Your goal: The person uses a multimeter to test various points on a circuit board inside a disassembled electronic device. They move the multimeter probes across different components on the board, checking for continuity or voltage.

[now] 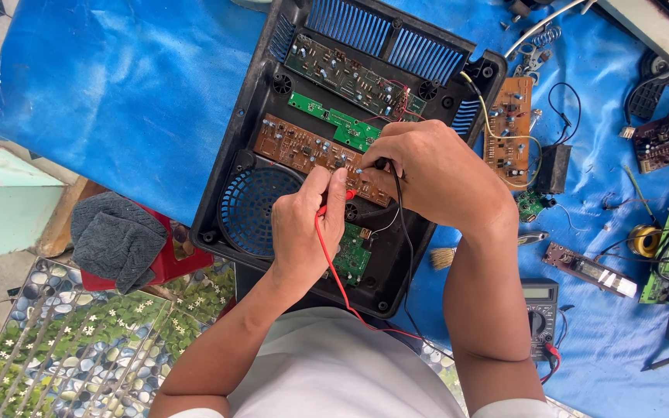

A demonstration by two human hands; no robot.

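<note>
Blue tarp [133, 85] covers my workbench, black casing [230, 166] lying open on it. Brown circuit board [292, 145] sits inside, directly under both my hands. Left hand [303, 224] pinched shut on red probe [348, 195]; right hand [435, 174] pinched shut on black probe [382, 164]. Multimeter [540, 317] lies near my right forearm.

A single head-worn camera looks almost straight down, from close above, at the blue plastic sheet-covered worktop [133, 85], its near edge and the tiled floor [79, 348] below it.
</note>
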